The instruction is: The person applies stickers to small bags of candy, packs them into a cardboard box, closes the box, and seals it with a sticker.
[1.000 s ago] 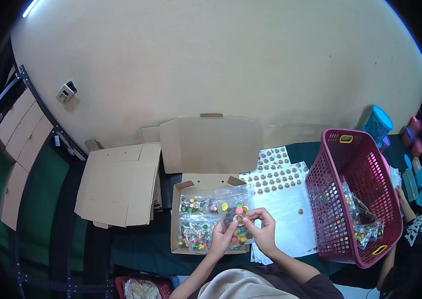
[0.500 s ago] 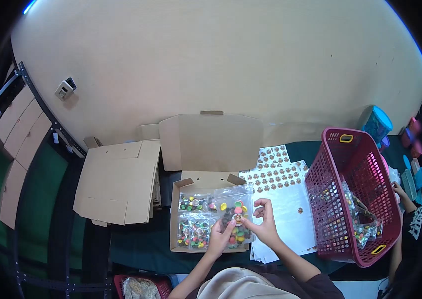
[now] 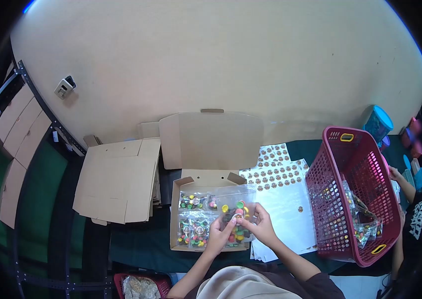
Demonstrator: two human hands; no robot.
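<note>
A clear plastic bag (image 3: 237,195) of small colourful round pieces is held over the right part of an open cardboard box (image 3: 174,234). My left hand (image 3: 218,236) grips the bag's lower left side. My right hand (image 3: 263,228) grips its right side, fingers behind and thumb in front. Both thumbs meet on a small round sticker on the bag's front. Inside the box lie several similar filled bags (image 3: 193,229), partly hidden by the held one. The box's lid (image 3: 211,142) stands raised behind.
Sheets of round stickers (image 3: 275,175) lie right of the box, beside a tall maroon basket (image 3: 323,199) containing more filled bags. Flat cardboard boxes (image 3: 113,182) are stacked at left. Another person's arm (image 3: 404,187) reaches behind the basket. A blue-lidded container (image 3: 378,122) stands near the wall.
My right hand's fingers, raised beside the bag before, have come down around its right edge, with the thumb on the sticker. The other person's arm has shifted up behind the basket.
</note>
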